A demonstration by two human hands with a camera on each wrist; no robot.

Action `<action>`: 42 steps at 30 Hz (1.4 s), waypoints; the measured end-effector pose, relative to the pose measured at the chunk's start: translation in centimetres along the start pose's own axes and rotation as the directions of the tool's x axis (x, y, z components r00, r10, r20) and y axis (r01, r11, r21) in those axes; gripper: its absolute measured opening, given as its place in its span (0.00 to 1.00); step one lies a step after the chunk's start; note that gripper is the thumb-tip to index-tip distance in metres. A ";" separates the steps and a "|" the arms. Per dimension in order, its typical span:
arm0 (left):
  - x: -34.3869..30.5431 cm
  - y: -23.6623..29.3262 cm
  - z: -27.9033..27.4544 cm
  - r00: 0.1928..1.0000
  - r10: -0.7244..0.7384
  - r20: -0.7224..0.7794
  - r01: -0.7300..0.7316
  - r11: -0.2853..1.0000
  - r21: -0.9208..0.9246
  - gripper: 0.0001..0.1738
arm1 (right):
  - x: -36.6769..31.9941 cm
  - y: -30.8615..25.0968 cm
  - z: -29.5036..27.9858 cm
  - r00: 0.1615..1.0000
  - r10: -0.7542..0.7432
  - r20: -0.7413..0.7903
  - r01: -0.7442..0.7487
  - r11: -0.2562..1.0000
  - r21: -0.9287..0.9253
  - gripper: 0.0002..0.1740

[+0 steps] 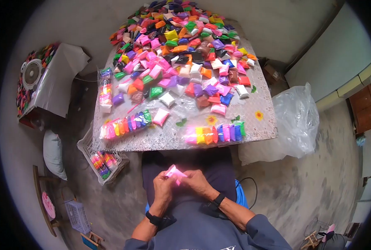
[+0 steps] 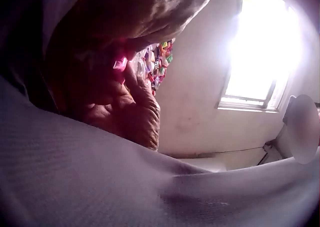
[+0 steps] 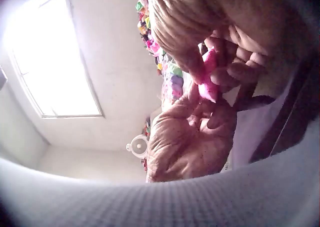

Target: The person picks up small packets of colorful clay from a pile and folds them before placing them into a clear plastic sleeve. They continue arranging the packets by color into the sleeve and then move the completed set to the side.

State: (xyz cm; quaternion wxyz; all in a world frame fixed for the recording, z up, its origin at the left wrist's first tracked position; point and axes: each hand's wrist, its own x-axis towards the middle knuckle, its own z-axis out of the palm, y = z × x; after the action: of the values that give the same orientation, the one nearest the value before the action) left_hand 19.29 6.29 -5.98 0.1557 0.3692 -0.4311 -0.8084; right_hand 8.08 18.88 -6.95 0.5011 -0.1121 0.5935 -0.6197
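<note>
Over the person's lap, in the head view, the left hand and the right hand pinch a small pink packet between them, one at either end. The right wrist view shows the same pink packet up close, between thumbs and fingertips of both hands. In the dark left wrist view only a bright bit of the pink packet shows; much of it is hidden behind the hands. At the table's near edge lie two clear bags of packets in a colour row, one on the left and one on the right.
A big heap of coloured packets covers the back of the table. Another filled bag lies along its left edge. A white crate holding filled bags stands below left. A large clear plastic bag sits at right.
</note>
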 end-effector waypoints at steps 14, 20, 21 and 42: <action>0.7 1.2 0.0 0.999 0.046 -0.009 -0.044 0.990 0.131 0.10 | 0.4 -1.1 1.2 0.995 -0.083 -0.054 0.071 0.978 -0.197 0.16; 0.1 0.9 0.1 0.999 0.040 0.014 -0.040 0.998 0.051 0.21 | 0.4 -1.0 1.0 0.999 -0.045 -0.026 0.041 0.991 -0.131 0.17; -0.1 1.0 0.2 0.999 0.035 0.009 -0.035 0.998 0.053 0.21 | 0.3 -1.3 1.1 0.998 -0.056 -0.028 0.052 0.991 -0.123 0.16; 0.4 0.9 0.7 0.998 0.017 0.055 -0.014 0.998 -0.055 0.22 | 0.6 -1.2 0.4 0.999 -0.027 -0.024 0.024 0.993 -0.119 0.17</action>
State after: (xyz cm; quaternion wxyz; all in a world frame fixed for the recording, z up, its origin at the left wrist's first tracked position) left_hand 18.45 5.96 -5.19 0.1599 0.3392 -0.4157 -0.8286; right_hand 7.49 17.97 -6.08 0.4780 -0.1414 0.6340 -0.5912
